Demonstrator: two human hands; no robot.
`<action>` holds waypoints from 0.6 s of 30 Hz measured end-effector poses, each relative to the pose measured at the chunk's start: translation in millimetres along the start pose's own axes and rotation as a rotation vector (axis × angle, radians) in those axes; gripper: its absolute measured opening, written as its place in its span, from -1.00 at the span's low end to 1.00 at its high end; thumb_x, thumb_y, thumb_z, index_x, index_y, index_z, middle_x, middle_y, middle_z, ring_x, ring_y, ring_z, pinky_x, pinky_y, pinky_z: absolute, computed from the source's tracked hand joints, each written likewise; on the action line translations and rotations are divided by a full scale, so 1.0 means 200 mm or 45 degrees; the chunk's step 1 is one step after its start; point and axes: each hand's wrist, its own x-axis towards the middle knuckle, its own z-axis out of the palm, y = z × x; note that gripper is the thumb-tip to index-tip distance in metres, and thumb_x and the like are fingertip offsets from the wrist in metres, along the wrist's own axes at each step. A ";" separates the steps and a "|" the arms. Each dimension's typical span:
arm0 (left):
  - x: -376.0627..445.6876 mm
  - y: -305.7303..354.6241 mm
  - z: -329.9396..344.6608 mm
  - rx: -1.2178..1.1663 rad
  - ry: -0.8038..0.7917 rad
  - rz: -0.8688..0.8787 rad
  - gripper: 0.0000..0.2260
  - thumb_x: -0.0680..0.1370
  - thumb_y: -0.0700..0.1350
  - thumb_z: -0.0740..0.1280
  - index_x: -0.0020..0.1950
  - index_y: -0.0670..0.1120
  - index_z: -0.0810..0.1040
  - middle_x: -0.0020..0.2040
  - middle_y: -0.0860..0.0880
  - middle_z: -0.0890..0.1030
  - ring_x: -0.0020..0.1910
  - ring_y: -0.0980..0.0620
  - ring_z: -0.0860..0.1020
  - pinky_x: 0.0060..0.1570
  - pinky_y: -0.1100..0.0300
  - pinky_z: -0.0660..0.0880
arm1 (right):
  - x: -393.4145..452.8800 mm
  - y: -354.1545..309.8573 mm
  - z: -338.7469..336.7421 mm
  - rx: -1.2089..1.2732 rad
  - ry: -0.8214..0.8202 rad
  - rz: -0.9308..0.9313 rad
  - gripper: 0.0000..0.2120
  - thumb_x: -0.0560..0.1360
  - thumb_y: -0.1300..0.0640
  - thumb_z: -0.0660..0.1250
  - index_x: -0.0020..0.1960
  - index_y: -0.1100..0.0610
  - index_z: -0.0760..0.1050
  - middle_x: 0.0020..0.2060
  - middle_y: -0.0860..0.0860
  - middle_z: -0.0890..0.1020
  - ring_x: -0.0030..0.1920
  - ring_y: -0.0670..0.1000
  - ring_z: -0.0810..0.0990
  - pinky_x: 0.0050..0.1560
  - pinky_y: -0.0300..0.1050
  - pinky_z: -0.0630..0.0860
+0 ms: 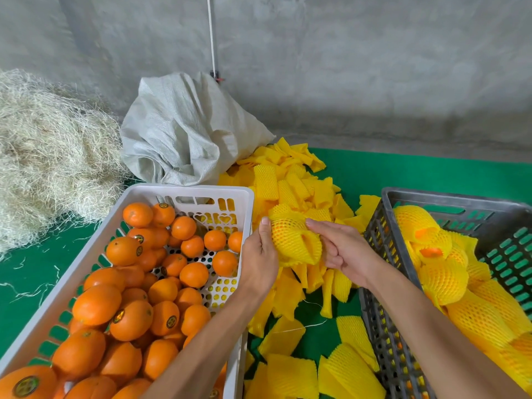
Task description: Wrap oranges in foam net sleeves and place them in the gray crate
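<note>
Between the white crate (86, 263) and gray crate (431, 203), both hands' grips are clamped on a netted orange (290, 237): left hand (259, 254) at its left, right hand (345, 251) at its right.

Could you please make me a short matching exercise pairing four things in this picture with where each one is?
Things:
1. bare oranges
2. wrapped oranges
3. loose foam sleeves
4. woven sack

Places:
A. in the gray crate
B. against the wall, behind the white crate
C. in the white crate
D. piled on the green mat between the crates

Pairs: 1-C, 2-A, 3-D, 4-B
</note>
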 end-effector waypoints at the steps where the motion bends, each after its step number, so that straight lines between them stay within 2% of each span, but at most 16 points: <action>1: 0.00 0.00 0.00 0.001 -0.005 -0.012 -0.54 0.76 -0.01 0.06 -0.35 0.04 0.32 -0.50 0.16 0.36 -0.49 0.19 0.33 -0.43 0.27 0.32 | 0.01 0.00 -0.01 0.007 0.008 -0.032 -0.74 0.36 -0.09 0.59 -0.10 0.08 0.71 -0.53 0.00 0.32 -0.54 -0.06 0.22 -0.54 -0.22 0.25; 3: 0.00 0.00 0.00 -0.001 -0.026 -0.027 -0.53 0.76 0.00 0.06 -0.36 0.05 0.30 -0.53 0.18 0.36 -0.51 0.22 0.34 -0.42 0.33 0.34 | 0.02 0.00 -0.02 0.022 0.010 -0.096 -0.74 0.38 -0.08 0.56 -0.14 0.11 0.66 -0.50 -0.01 0.35 -0.51 -0.08 0.28 -0.51 -0.25 0.30; 6: 0.02 -0.03 0.00 -0.002 -0.036 -0.071 -0.53 0.74 0.07 0.06 -0.34 -0.06 0.34 -0.49 0.13 0.36 -0.45 0.14 0.36 -0.34 0.15 0.37 | 0.04 0.04 -0.01 -0.020 0.002 -0.144 -0.77 0.56 -0.04 0.40 -0.10 0.12 0.64 -0.47 -0.03 0.35 -0.49 -0.08 0.31 -0.49 -0.25 0.33; 9: 0.02 -0.03 -0.02 -0.033 -0.035 -0.100 -0.52 0.71 0.13 0.07 -0.30 -0.12 0.41 -0.46 0.02 0.44 -0.42 0.03 0.43 -0.34 0.07 0.44 | 0.05 0.07 0.01 -0.399 0.113 -0.222 -0.71 0.69 -0.03 0.22 0.06 0.16 0.59 -0.48 -0.04 0.42 -0.47 -0.06 0.39 -0.46 -0.26 0.36; 10: 0.02 -0.03 -0.02 -0.070 -0.047 -0.129 -0.52 0.72 0.11 0.07 -0.26 -0.13 0.47 -0.40 -0.06 0.53 -0.39 -0.05 0.52 -0.33 0.05 0.52 | 0.04 0.08 0.01 -0.489 0.150 -0.253 -0.75 0.70 0.00 0.18 0.09 0.12 0.57 -0.48 -0.05 0.44 -0.47 -0.06 0.41 -0.47 -0.25 0.37; 12: 0.04 -0.03 -0.02 -0.151 -0.065 -0.204 -0.55 0.74 0.07 0.07 -0.10 -0.16 0.60 -0.19 -0.25 0.66 -0.18 -0.20 0.67 -0.26 -0.07 0.67 | 0.03 0.10 0.04 -0.600 0.199 -0.339 -0.79 0.72 0.03 0.14 0.13 0.06 0.53 -0.48 -0.08 0.48 -0.46 -0.06 0.45 -0.47 -0.23 0.40; 14: 0.05 -0.04 -0.02 -0.196 -0.043 -0.291 -0.55 0.74 0.09 0.10 -0.02 -0.19 0.62 -0.08 -0.34 0.64 -0.06 -0.24 0.65 -0.08 -0.24 0.65 | 0.01 0.11 0.09 -0.669 0.214 -0.397 -0.78 0.71 -0.03 0.11 0.16 0.05 0.47 -0.46 -0.03 0.57 -0.46 -0.03 0.54 -0.42 -0.20 0.50; 15: 0.06 -0.04 -0.02 -0.232 -0.034 -0.334 -0.55 0.74 0.10 0.11 -0.05 -0.13 0.66 -0.08 -0.29 0.66 -0.04 -0.20 0.64 -0.04 -0.23 0.63 | 0.01 0.12 0.11 -0.669 0.214 -0.409 -0.76 0.70 -0.05 0.10 0.15 0.05 0.45 -0.42 0.02 0.62 -0.44 0.00 0.59 -0.38 -0.17 0.55; 17: 0.07 -0.03 -0.03 -0.314 -0.057 -0.417 -0.56 0.75 0.07 0.13 -0.12 0.02 0.74 -0.08 -0.17 0.72 -0.04 -0.12 0.68 -0.08 -0.04 0.65 | 0.00 0.12 0.14 -0.648 0.215 -0.418 -0.74 0.69 -0.08 0.08 0.15 0.05 0.43 -0.31 0.08 0.67 -0.40 0.06 0.65 -0.35 -0.14 0.59; 18: 0.07 -0.02 -0.03 -0.334 -0.071 -0.441 -0.57 0.75 0.04 0.14 -0.10 0.02 0.75 -0.08 -0.17 0.72 -0.05 -0.11 0.68 -0.10 0.02 0.64 | 0.00 0.12 0.14 -0.624 0.214 -0.413 -0.74 0.70 -0.07 0.08 0.17 0.07 0.43 -0.28 0.09 0.67 -0.39 0.06 0.65 -0.35 -0.14 0.59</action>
